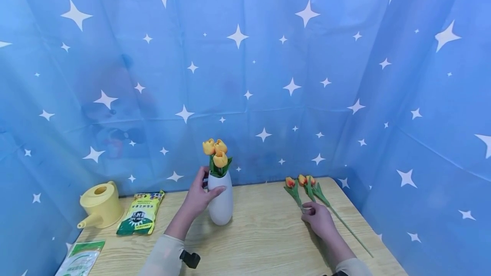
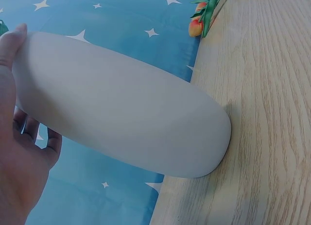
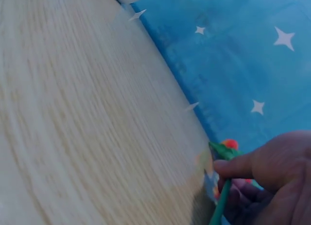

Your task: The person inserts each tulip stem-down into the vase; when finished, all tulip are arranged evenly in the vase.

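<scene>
A white vase (image 1: pixel 221 201) stands on the table holding several yellow tulips (image 1: pixel 220 159). My left hand (image 1: pixel 200 195) grips its upper part, thumb in front; in the left wrist view the hand (image 2: pixel 22 162) wraps the neck end of the vase (image 2: pixel 121 103). At the right, my right hand (image 1: pixel 320 220) pinches the green stem of an orange-red tulip (image 1: pixel 290 182). The right wrist view shows thumb and fingers of the hand (image 3: pixel 272 181) closed on that stem (image 3: pixel 221 203). More orange-red tulips (image 1: pixel 302 180) lie beside it on the table.
On the left are a yellow watering can (image 1: pixel 103 208), a yellow-green packet (image 1: pixel 141 214) and a green-white packet (image 1: pixel 80 260). One long tulip stem (image 1: pixel 350 231) runs toward the right table edge. A blue curtain with white stars hangs behind the wooden table (image 1: pixel 261 242).
</scene>
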